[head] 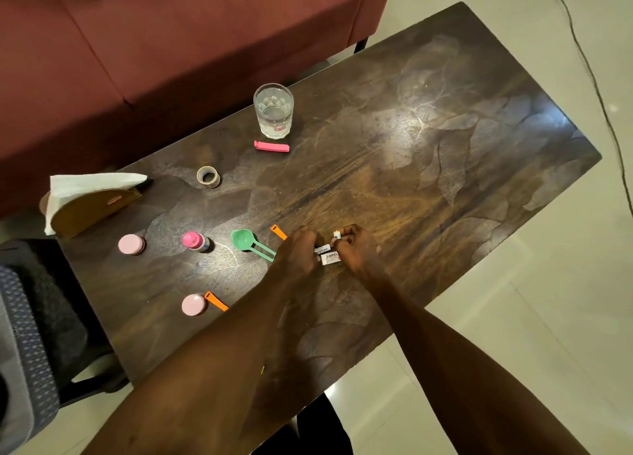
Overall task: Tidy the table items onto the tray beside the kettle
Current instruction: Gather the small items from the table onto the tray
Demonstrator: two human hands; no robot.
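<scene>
Both my hands meet near the middle of the dark wooden table (428, 139). My left hand (298, 249) curls round a small white labelled item (323, 249). My right hand (356, 249) pinches a tiny white piece (337, 235) and rests over a white eraser box (330, 258). Left of my hands lie a green scoop (248, 241) and an orange clip (278, 232). Further left stand a pink-capped bottle (195, 241) and two pink round lids (131, 244) (194, 304), the nearer one beside a second orange clip (216, 300). No tray or kettle is in view.
A glass of water (274, 110) stands at the far edge with a pink clip (272, 146) in front of it. A tape roll (208, 176) and a napkin holder (89, 201) sit at the left. A red sofa (171, 26) lies beyond; a chair (30, 334) stands lower left.
</scene>
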